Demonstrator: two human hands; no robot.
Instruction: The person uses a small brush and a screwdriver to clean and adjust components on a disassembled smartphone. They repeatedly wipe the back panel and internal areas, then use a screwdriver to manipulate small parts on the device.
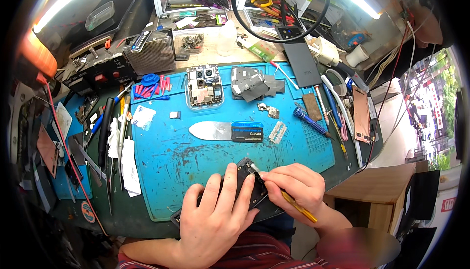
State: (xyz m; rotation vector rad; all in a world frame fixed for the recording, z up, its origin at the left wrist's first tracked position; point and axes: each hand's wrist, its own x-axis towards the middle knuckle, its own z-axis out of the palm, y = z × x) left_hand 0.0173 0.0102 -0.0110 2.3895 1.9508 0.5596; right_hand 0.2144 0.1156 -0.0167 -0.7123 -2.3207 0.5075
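Observation:
A dark phone frame [258,197] lies tilted at the near edge of the blue mat, partly hidden under my hands. My left hand [215,215] rests across it with the fingers spread and stretched out, pressing it down. In my right hand [298,188] is a thin tool with a gold-yellow handle [299,206], pinched like a pen. Its pale tip points at the frame's upper end, where a small bright part shows; the exact tip is hard to make out. Beyond my hands lie a flat metal pry blade [213,130] and a razor blade [277,132].
On the blue mat [166,171] sit a clear box of phone boards [204,90], dark flat pieces [252,83], a small board [268,110] and a blue screwdriver [311,119]. Tools crowd both sides. A black cable loop [235,4] hangs above the back.

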